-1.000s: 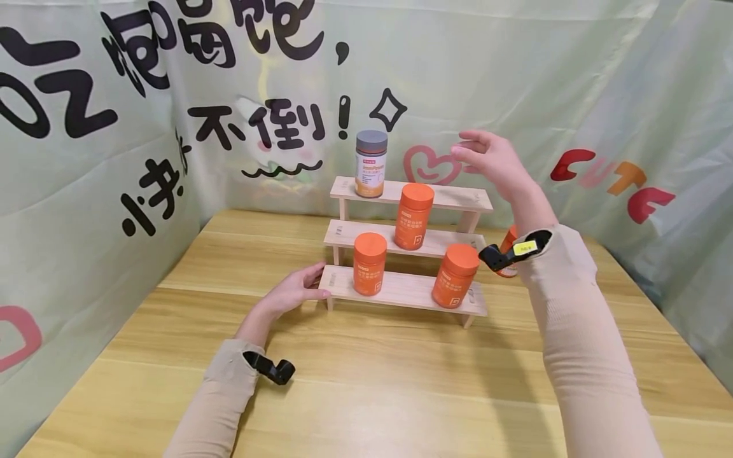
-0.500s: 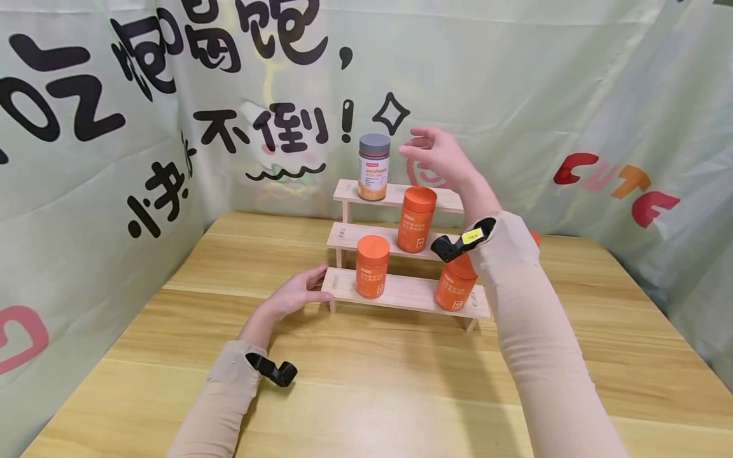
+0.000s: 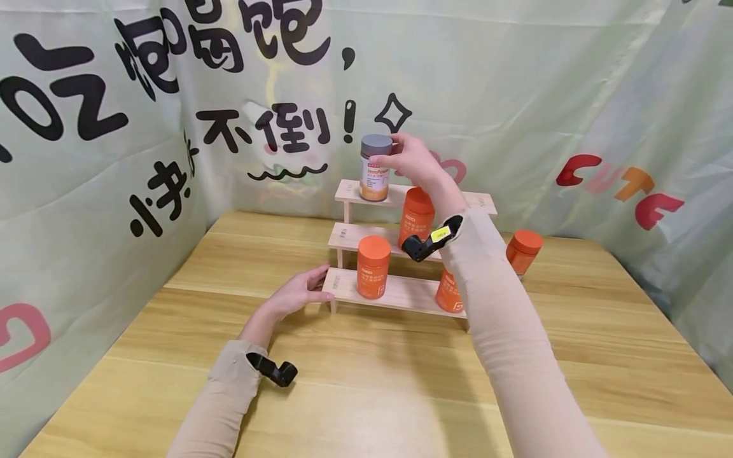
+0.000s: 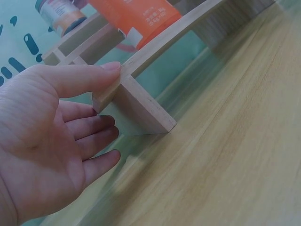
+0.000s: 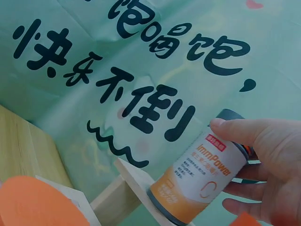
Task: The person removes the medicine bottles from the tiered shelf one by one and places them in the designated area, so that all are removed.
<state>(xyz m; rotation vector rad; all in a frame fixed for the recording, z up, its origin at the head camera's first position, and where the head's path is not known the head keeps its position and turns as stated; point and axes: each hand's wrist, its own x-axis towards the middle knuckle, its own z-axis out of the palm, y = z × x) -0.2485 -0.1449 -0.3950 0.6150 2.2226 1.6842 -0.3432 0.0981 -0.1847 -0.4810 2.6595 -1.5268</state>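
A three-step wooden display stand (image 3: 401,299) bears the bottles. My left hand (image 3: 298,292) holds the left end of its lowest board, thumb at the front corner and fingers behind, as the left wrist view shows; the lower fingers hang loosely curved. On the top board stands a grey-capped supplement bottle (image 5: 202,172) with a white and orange label. My right hand (image 3: 413,162) grips that bottle near its cap, thumb across the front and fingers behind. Its base appears to touch the board. An orange bottle (image 3: 373,267) stands on the lowest step near the left hand.
Another orange bottle (image 3: 415,219) stands on the middle step, below the right wrist. One more orange bottle (image 3: 449,294), partly hidden by the right sleeve, is on the lowest step. A further orange bottle (image 3: 523,251) sits right of the stand. A printed curtain (image 3: 487,76) hangs behind the table (image 3: 355,381).
My right hand has moved left from beyond the top board's right end to the grey-capped bottle and taken hold of it. The left hand stays at the lowest board.
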